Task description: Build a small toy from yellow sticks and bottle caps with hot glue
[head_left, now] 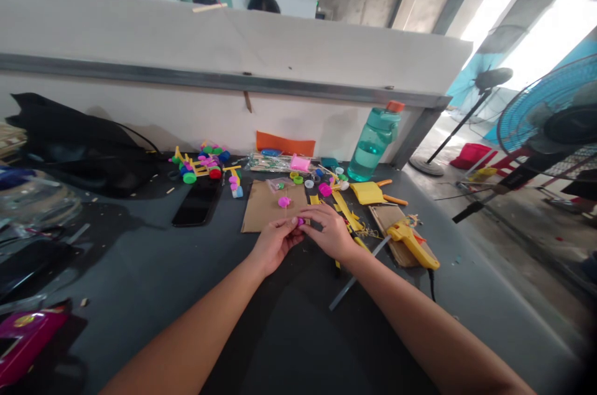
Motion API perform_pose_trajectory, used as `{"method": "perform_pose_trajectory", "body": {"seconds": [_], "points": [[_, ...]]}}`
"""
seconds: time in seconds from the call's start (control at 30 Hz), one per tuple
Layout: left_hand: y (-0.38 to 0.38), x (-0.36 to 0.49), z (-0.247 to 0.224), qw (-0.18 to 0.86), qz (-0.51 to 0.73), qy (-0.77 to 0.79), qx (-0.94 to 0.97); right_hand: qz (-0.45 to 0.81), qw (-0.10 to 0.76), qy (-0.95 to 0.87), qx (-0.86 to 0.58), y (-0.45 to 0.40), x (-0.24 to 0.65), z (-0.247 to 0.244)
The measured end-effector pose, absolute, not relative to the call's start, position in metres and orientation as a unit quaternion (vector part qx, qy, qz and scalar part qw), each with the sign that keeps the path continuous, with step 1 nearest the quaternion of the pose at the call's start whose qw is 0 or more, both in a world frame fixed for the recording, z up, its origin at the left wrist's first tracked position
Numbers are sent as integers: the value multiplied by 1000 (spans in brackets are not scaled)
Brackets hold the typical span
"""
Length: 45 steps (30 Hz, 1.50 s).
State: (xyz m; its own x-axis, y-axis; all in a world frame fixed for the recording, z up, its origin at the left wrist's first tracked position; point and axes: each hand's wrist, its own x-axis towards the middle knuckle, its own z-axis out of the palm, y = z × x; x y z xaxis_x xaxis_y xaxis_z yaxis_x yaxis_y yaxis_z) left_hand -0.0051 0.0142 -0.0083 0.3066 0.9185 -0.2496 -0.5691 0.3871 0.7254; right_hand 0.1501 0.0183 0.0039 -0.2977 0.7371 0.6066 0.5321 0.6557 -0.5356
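Over the near edge of a cardboard sheet (pixel 256 208), both my hands meet around a small purple piece (pixel 301 221). Thumb and fingers of my left hand (pixel 274 244) pinch it from the left. My right hand (pixel 329 232) closes on it from the other side, and the fingers cover most of it. A pink piece (pixel 284 202) lies on the cardboard just beyond my fingertips, with a small clear plastic bag (pixel 278 185) behind it. To the right of my right hand are yellow strips (pixel 345 208) and a yellow glue gun (pixel 413 244) with a clear glue stick.
A black phone (pixel 193 203) and colourful small wheeled models (pixel 198 170) sit on the left. A teal water bottle (pixel 370 143) stands against the white partition (pixel 186 102). Orange-handled scissors (pixel 394 199) lie on the right. Beyond the table's right edge stands a fan (pixel 555 115).
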Motion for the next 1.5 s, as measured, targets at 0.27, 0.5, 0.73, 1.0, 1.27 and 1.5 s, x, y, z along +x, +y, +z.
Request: {"method": "perform_pose_trajectory", "body": {"seconds": [0.27, 0.5, 0.73, 1.0, 1.27, 1.5], "points": [[15, -5, -10, 765, 487, 321, 273, 117, 434, -800, -398, 18, 150, 4], [14, -4, -8, 760, 495, 333, 259, 117, 438, -797, -399, 18, 150, 5], [13, -3, -9, 760, 485, 330, 281, 114, 443, -787, -413, 16, 150, 10], [12, -4, -7, 763, 476, 321, 295, 122, 422, -792, -423, 16, 150, 9], [13, -4, -9, 759, 474, 328, 301, 141, 437, -781, -422, 16, 149, 8], [14, -4, -10, 761, 479, 329, 289, 147, 436, -783, -419, 15, 149, 10]]}}
